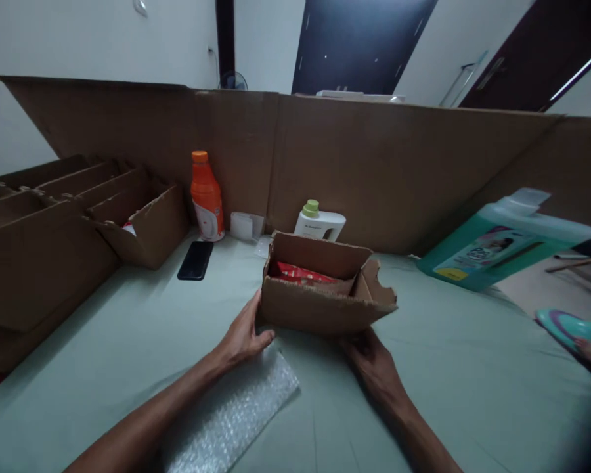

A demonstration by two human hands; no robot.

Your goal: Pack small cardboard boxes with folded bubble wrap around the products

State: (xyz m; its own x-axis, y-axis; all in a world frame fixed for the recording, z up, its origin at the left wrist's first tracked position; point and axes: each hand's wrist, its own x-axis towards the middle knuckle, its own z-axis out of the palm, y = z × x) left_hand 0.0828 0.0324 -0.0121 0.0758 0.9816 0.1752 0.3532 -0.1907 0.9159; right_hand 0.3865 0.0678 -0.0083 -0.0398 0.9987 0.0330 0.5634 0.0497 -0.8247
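Dim room: white walls [93,39], a dark door [359,46] at the far side, a tall cardboard screen [374,164] ringing the pale green worktop [473,381].

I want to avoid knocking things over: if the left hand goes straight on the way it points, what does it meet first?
The left hand already touches the small brown cardboard box; that box comes first.

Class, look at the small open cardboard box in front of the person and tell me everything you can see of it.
The small cardboard box is plain brown corrugated card, open at the top, its flaps folded out and the right one torn and ragged. It stands upright on the pale green surface, near a sheet of bubble wrap. Something red lies inside. The left hand presses its left end; the right hand meets its lower right front.
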